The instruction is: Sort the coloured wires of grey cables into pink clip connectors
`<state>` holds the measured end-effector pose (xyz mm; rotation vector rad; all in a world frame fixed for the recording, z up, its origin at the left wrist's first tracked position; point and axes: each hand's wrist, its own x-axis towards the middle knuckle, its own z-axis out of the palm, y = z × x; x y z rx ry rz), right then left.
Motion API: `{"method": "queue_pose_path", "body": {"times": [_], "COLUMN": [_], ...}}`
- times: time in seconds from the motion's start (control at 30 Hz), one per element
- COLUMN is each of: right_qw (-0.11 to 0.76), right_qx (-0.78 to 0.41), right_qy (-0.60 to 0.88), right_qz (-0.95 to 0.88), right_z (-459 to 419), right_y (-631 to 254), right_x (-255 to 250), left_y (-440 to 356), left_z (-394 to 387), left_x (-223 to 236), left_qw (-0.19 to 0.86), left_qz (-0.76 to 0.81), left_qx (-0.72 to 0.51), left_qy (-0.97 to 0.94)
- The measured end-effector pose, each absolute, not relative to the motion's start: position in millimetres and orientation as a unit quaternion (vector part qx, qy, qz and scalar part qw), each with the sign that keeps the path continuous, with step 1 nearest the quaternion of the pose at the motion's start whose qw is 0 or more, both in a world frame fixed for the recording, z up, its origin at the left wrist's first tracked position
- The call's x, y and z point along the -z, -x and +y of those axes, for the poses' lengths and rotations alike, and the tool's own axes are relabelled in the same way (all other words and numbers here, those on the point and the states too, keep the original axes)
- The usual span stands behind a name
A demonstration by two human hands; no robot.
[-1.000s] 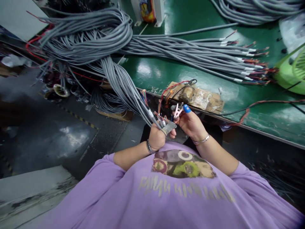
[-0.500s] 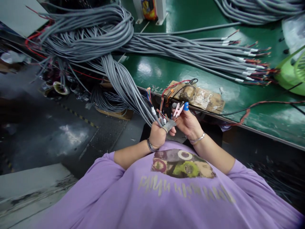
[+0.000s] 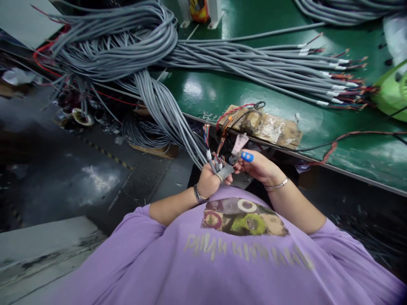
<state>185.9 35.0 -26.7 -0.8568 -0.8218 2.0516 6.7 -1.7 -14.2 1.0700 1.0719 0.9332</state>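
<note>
My left hand (image 3: 208, 181) is closed around a bundle of grey cables (image 3: 187, 135) near their ends. Bare coloured wires (image 3: 206, 133) fan out above the fist, with white bands at the sheath ends. A grey wrap (image 3: 225, 171) covers what looks like the thumb of that hand. Just right of it, my right hand (image 3: 262, 167) pinches a small pink-handled tool (image 3: 240, 143), whose dark head points down toward the wire ends. Motion blurs the tool, so its exact kind is unclear. A blue finger cover (image 3: 247, 156) sits on a digit of this hand.
A green bench (image 3: 203, 91) spans the far side, carrying a big grey cable coil (image 3: 127, 46) and stripped cable ends (image 3: 340, 84). At its front edge lies a worn wooden block (image 3: 276, 131) with red and black leads. A green fan-like object (image 3: 392, 93) stands at the right.
My right hand has moved slightly right and down and turned, so the pink tool's head now points down beside the wires. The left hand keeps its hold, nearly still.
</note>
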Motion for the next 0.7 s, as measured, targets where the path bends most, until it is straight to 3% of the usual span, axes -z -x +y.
{"method": "queue_pose_path", "body": {"times": [0.3, 0.7], "right_qw": [0.382, 0.456], "right_qx": [-0.749, -0.742], "right_qy": [0.336, 0.375], "right_qz": [-0.425, -0.317], "right_z": [27.5, 41.4], "right_y": [-182.2, -178.8], "right_x": [13.2, 25.6], "left_y": [-8.2, -18.2], "left_z": [6.9, 4.7], "left_x": [7.3, 4.5], "left_qw": [0.673, 0.624], "left_qz": [0.461, 0.438], "left_qx": [-0.273, -0.518], "left_qy": [-0.51, -0.388]}}
